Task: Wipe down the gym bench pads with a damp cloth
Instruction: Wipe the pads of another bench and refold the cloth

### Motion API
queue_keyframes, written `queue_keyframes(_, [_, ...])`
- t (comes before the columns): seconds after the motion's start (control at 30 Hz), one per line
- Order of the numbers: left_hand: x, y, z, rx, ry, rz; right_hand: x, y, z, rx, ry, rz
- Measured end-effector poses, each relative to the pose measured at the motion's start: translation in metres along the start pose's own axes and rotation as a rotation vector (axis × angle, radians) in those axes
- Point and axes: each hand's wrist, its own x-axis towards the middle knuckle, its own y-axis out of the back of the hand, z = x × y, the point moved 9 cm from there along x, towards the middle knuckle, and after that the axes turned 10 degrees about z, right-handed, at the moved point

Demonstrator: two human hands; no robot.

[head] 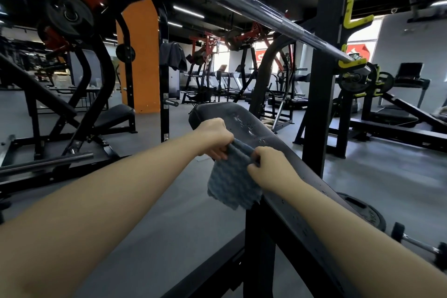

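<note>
A long black bench pad (244,121) runs from the middle of the view down to the lower right, with water droplets on its far part. A grey-blue textured cloth (232,179) hangs over the pad's left edge. My left hand (214,138) grips the cloth's top left corner, and my right hand (268,167) pinches its top right corner. Both hands hold the cloth just above the pad, its lower part dangling freely.
A steel barbell (261,14) rests overhead on yellow hooks (352,61) of a black rack upright (321,94). A weight plate (362,210) and a dumbbell (416,242) lie on the floor at right. Other benches and machines stand at left and behind.
</note>
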Motion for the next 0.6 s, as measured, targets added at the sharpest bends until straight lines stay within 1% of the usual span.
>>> queue_keyframes(0.07, [0.004, 0.005, -0.006, 0.060, -0.038, 0.022, 0.006, -0.002, 0.003, 0.141, -0.044, -0.056])
queue_keyframes(0.1, [0.006, 0.005, -0.010, 0.026, -0.021, 0.023, 0.009, -0.003, 0.003, 0.178, -0.059, -0.061])
queue_keyframes(0.17, [0.012, 0.000, -0.021, -0.152, 0.042, 0.031, 0.015, -0.001, 0.005, 0.218, -0.087, 0.013])
queue_keyframes(0.23, [0.020, -0.008, -0.032, -0.352, 0.041, 0.109, 0.016, 0.002, 0.009, 0.205, -0.092, 0.129])
queue_keyframes(0.27, [0.022, -0.013, -0.036, -0.378, -0.027, 0.160, 0.014, 0.000, 0.009, 0.129, -0.064, 0.159])
queue_keyframes(0.3, [0.019, -0.021, -0.039, -0.329, -0.131, 0.208, 0.011, -0.008, 0.008, 0.006, -0.015, 0.152])
queue_keyframes(0.37, [0.003, -0.042, -0.045, -0.140, -0.384, 0.284, 0.002, -0.023, 0.001, -0.250, 0.146, 0.168])
queue_keyframes(0.4, [-0.005, -0.055, -0.048, -0.064, -0.499, 0.293, -0.003, -0.032, -0.002, -0.305, 0.224, 0.178])
queue_keyframes(0.43, [-0.012, -0.066, -0.053, -0.012, -0.586, 0.291, -0.007, -0.040, -0.005, -0.287, 0.267, 0.154])
queue_keyframes(0.5, [-0.016, -0.078, -0.063, 0.058, -0.698, 0.306, -0.010, -0.055, -0.006, -0.286, 0.308, 0.130])
queue_keyframes(0.57, [-0.013, -0.076, -0.067, 0.074, -0.776, 0.339, -0.013, -0.072, -0.008, -0.282, 0.273, 0.059])
queue_keyframes(0.6, [-0.007, -0.070, -0.069, 0.057, -0.781, 0.354, -0.014, -0.075, -0.011, -0.288, 0.240, 0.062])
